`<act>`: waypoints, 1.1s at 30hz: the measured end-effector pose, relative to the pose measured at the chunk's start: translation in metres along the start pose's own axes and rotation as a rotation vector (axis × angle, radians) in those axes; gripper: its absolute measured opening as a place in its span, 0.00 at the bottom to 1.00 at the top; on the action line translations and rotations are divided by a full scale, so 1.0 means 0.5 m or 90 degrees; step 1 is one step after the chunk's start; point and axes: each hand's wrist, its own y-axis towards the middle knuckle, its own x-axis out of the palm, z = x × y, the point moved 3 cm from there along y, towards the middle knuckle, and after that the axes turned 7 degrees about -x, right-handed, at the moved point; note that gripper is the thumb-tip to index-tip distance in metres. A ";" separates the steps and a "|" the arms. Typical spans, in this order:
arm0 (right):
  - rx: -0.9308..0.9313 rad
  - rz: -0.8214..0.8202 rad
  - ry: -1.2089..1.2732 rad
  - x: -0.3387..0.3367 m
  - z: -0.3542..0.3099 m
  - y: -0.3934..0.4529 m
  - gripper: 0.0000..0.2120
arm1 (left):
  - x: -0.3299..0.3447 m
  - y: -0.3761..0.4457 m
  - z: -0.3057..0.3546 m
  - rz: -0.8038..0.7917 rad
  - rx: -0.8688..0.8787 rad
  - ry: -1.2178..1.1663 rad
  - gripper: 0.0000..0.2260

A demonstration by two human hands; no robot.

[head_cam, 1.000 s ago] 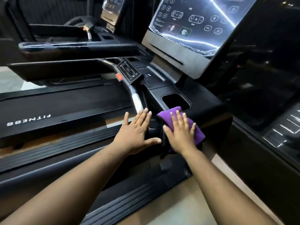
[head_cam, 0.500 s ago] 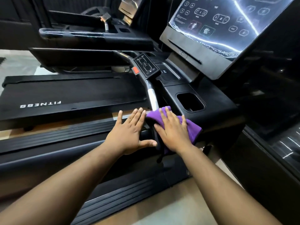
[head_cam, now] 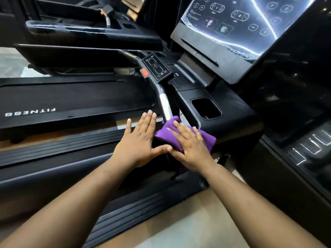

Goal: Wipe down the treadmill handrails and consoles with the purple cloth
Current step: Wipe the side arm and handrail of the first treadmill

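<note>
The purple cloth (head_cam: pixel 206 139) lies folded over the near end of the treadmill's handrail (head_cam: pixel 165 106), a silver and black bar. My right hand (head_cam: pixel 189 147) presses flat on the cloth with fingers spread. My left hand (head_cam: pixel 138 140) rests flat and open on the black rail end just left of the cloth, its thumb touching my right hand. Beyond the rail are a small control pad (head_cam: pixel 156 68) and the large tilted console screen (head_cam: pixel 232 24). The cloth's underside is hidden.
A black console tray with a cup holder (head_cam: pixel 206 108) sits right of the handrail. The treadmill belt marked FITNESS (head_cam: pixel 71 101) and its side rails (head_cam: pixel 62 147) lie to the left. Another treadmill (head_cam: pixel 89 33) stands behind. Pale floor (head_cam: pixel 197 221) is below.
The cloth and my right hand have slid left along the rail end, toward the silver bar. My left hand stays flat beside them. The camera has shifted, moving the scene rightward.
</note>
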 end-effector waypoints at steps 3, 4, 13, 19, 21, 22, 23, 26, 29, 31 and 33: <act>0.109 0.037 -0.026 -0.025 0.100 0.013 0.39 | 0.003 -0.005 0.010 0.001 0.017 0.076 0.55; 0.157 0.035 -0.027 -0.038 0.125 0.036 0.38 | 0.003 -0.005 0.011 0.000 0.019 0.086 0.54; -0.007 0.126 -0.014 0.029 0.117 -0.066 0.36 | 0.011 0.027 0.064 0.004 -0.006 0.101 0.56; 0.282 0.089 -0.023 -0.051 0.353 0.004 0.38 | 0.040 0.093 0.168 0.008 0.009 0.147 0.53; 0.269 0.094 -0.031 -0.040 0.323 0.009 0.36 | 0.056 0.132 0.218 0.001 0.012 0.161 0.54; 0.213 0.106 -0.028 -0.026 0.289 -0.002 0.37 | 0.058 0.144 0.227 0.008 0.008 0.156 0.55; 0.152 0.112 -0.017 -0.016 0.277 -0.023 0.38 | 0.059 0.163 0.240 0.017 -0.001 0.155 0.56; 0.089 0.089 -0.008 -0.028 0.353 -0.067 0.39 | 0.063 0.199 0.254 0.023 -0.021 0.161 0.58; 0.205 0.055 -0.009 -0.077 0.466 -0.024 0.38 | 0.069 0.206 0.250 0.010 -0.047 0.169 0.57; 0.248 0.007 -0.006 -0.100 0.502 0.045 0.36 | 0.072 0.208 0.251 0.000 -0.056 0.176 0.56; 0.243 -0.045 -0.002 -0.109 0.513 0.121 0.35 | 0.074 0.208 0.249 0.004 -0.070 0.176 0.57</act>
